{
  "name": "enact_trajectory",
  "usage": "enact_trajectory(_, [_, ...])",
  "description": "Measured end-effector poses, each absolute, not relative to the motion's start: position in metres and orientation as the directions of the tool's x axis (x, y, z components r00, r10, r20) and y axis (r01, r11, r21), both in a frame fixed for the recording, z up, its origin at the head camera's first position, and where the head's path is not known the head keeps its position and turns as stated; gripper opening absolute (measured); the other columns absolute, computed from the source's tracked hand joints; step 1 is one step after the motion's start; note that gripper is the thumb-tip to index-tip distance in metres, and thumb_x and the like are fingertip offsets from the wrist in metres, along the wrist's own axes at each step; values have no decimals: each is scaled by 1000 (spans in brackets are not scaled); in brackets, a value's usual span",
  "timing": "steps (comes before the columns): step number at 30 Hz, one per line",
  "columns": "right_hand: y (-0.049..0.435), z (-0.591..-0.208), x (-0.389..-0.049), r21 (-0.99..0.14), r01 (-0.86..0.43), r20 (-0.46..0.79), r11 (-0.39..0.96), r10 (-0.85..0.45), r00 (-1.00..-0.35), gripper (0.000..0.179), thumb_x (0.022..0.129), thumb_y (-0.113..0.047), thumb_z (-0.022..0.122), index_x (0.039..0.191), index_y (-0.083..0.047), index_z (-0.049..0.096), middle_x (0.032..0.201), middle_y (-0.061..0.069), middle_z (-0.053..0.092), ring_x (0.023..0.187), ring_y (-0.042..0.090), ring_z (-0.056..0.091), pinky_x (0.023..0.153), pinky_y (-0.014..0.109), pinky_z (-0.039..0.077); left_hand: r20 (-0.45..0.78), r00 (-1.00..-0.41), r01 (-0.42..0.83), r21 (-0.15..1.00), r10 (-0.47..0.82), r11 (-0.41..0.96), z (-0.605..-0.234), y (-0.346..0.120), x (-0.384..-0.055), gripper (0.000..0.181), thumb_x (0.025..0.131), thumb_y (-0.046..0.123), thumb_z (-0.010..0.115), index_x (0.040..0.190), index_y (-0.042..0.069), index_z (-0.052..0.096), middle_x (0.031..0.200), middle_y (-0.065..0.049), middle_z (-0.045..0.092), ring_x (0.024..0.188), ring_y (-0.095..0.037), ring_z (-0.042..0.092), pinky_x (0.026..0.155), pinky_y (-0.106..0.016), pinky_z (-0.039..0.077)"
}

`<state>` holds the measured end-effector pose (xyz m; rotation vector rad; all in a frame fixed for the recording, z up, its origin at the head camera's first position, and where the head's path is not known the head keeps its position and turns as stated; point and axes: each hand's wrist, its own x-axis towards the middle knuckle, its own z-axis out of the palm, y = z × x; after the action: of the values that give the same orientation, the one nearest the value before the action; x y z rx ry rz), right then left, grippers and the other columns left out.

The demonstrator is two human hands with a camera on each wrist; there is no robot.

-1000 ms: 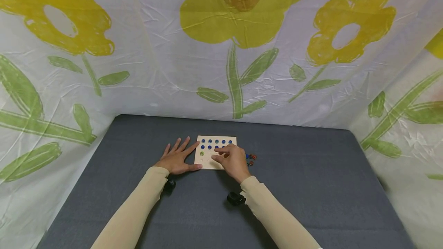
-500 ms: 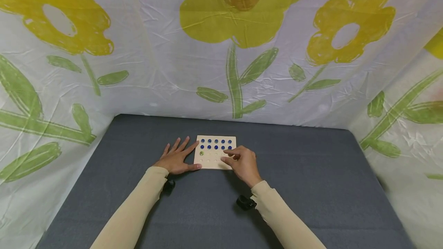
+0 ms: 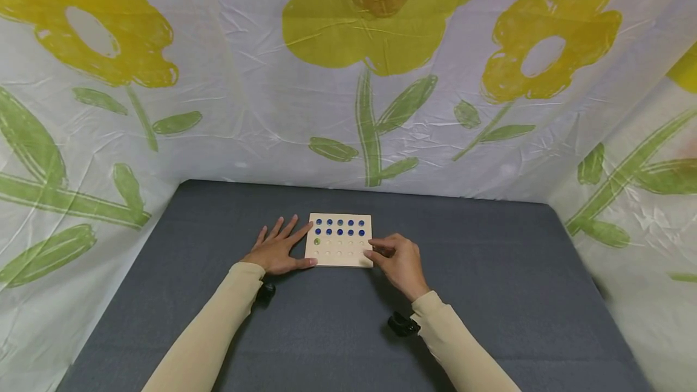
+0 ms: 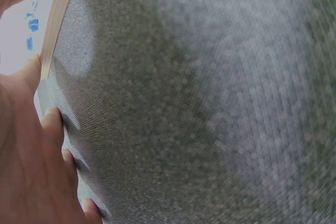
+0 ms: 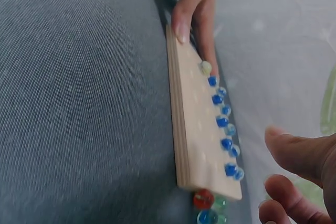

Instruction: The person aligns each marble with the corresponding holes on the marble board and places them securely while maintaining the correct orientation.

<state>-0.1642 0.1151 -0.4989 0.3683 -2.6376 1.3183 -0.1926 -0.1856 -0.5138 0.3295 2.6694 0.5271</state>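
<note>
A pale wooden board with rows of round hollows lies on the table. Blue marbles fill its two far rows, and a single yellow-green marble sits at the left end of the third row. My left hand is spread beside the board, its thumb and index finger touching the left edge. At the right edge is my right hand, thumb and fingers apart, with nothing visible between them. Loose marbles, including a red marble, lie beside the board's right end; my right hand hides them in the head view.
Dark grey cloth covers the table. A white curtain printed with yellow flowers hangs behind it and at both sides. Each wrist wears a small black camera, such as the right wrist camera.
My right hand has moved right, from over the middle of the board to its right edge, uncovering the hollows and blue marbles there. The left hand has kept its place.
</note>
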Motion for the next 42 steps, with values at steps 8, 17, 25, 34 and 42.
enact_trajectory(8, [134,-507,-159,-735,-265,254,624,-110,-961,23,78,-10,89,100,-6,83,85,3,69,74,18,68,64,34,57,-338,-896,140,399,287,906,-512,-183,-192,99,88,74,59,165,27,18,170,-13,3,154,-40,-5,120,-64,-6])
enact_trajectory(17, [151,-514,-159,-717,-221,224,661,-83,-971,25,78,-12,89,102,-8,83,93,6,71,78,21,70,69,40,59,-348,-895,134,386,279,913,-511,-182,-192,98,89,74,58,165,27,18,170,-14,4,154,-41,-3,120,-65,-4])
enact_trajectory(25, [164,-519,-163,-694,-191,204,694,-65,-977,25,78,-11,89,102,-7,83,90,6,70,79,25,69,72,45,56,-347,-892,139,396,288,908,-510,-183,-192,97,90,72,58,165,25,18,170,-14,3,154,-40,-4,120,-64,-5])
enact_trajectory(34, [167,-526,-166,-708,-148,136,691,-73,-988,21,81,-10,87,101,-8,83,91,7,69,82,24,67,71,43,57,-337,-897,143,393,287,908,-510,-183,-192,96,90,72,58,165,25,18,170,-14,4,154,-41,-3,120,-65,-4])
enact_trajectory(42, [167,-529,-170,-703,-134,122,699,-66,-990,18,81,-11,87,99,-10,83,90,6,69,80,22,65,69,40,54,-337,-896,144,396,289,907,-514,-184,-193,98,89,73,58,165,27,17,170,-12,2,154,-40,-5,120,-64,-6])
